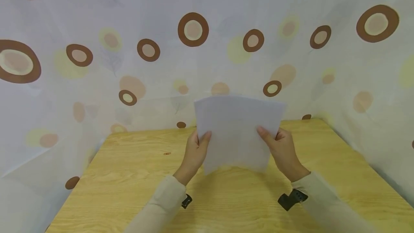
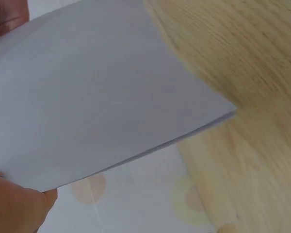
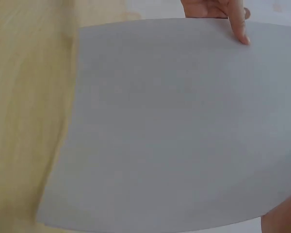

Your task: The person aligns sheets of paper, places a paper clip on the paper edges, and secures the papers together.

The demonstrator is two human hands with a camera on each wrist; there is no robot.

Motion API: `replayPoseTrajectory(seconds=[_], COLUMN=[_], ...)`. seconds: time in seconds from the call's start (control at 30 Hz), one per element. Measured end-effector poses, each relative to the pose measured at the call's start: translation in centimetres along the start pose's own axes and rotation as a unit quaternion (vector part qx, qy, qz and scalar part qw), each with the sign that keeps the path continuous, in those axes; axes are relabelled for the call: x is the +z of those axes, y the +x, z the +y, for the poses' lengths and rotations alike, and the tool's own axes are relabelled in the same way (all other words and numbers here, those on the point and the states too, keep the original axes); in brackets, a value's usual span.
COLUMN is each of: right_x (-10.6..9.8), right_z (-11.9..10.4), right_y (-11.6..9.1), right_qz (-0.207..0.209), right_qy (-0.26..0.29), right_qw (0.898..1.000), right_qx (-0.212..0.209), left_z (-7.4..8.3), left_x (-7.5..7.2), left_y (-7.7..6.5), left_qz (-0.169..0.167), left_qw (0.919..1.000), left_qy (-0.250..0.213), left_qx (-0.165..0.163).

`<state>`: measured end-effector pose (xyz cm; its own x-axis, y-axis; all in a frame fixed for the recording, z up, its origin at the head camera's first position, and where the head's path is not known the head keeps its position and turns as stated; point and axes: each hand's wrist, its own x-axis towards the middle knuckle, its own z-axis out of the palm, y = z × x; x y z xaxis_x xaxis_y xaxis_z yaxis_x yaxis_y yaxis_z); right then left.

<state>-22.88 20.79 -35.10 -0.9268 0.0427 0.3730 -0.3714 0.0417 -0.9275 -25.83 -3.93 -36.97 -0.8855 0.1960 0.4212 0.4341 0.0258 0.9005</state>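
Both hands hold a stack of white paper [image 1: 237, 132] upright above the table, its sides curved slightly. My left hand [image 1: 195, 152] grips the left edge, thumb on the near face and the other fingers behind. On the opposite edge, my right hand [image 1: 284, 150] grips the same way. In the left wrist view the paper [image 2: 102, 97] shows a layered edge of more than one sheet. The right wrist view has the blank face of the paper [image 3: 174, 126] filling most of the picture, with the left thumb pressed on its far edge.
A small orange-red paper clip [image 1: 167, 153] lies on the wood-grain table [image 1: 129, 175], left of the paper. Behind and at the sides hangs a pale covering [image 1: 213, 64] with brown rings and dots. Dark bands [image 1: 292, 199] sit at both wrists.
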Motion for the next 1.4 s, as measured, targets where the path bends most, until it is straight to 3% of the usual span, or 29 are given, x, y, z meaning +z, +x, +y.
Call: replayPoseTrajectory(seconds=[0.2, 0.3, 0.53, 0.67, 0.87, 1.03, 1.2, 1.4], right_x=[0.0, 0.1, -0.2, -0.5, -0.5, -0.3, -0.4, -0.6], right_z=[2.4, 2.5, 1.6, 1.5, 3.0, 4.0, 3.9, 3.6], right_y=[-1.0, -1.1, -1.0, -0.9, -1.2, -1.6, -1.6, -1.5], right_qz=[-0.016, -0.017, -0.011, -0.015, -0.017, -0.018, -0.015, -0.021], right_qy=[-0.024, -0.033, -0.047, -0.038, -0.047, -0.053, -0.053, -0.056], right_qw=[0.996, 0.995, 0.998, 0.999, 0.996, 0.993, 0.993, 0.994], right_qx=[0.080, 0.098, 0.048, 0.022, 0.078, 0.102, 0.102, 0.091], left_z=[-1.0, -2.3, -1.2, -0.7, -2.1, -3.5, -3.2, -0.4], left_x=[-0.2, -0.1, 0.5, 0.7, 0.6, 0.1, -0.7, -2.1], left_y=[-0.9, -0.9, -0.8, -0.8, -1.5, -2.1, -1.3, 1.3], left_qz=[-0.012, -0.016, -0.025, -0.026, -0.033, -0.051, -0.074, -0.086], left_qw=[0.9970, 0.9968, 0.9989, 0.9988, 0.9961, 0.9946, 0.9933, 0.9938], left_qy=[0.017, 0.013, 0.015, 0.003, 0.014, 0.027, 0.022, 0.022], left_qx=[-0.074, -0.077, -0.037, -0.043, -0.080, -0.087, -0.085, -0.066])
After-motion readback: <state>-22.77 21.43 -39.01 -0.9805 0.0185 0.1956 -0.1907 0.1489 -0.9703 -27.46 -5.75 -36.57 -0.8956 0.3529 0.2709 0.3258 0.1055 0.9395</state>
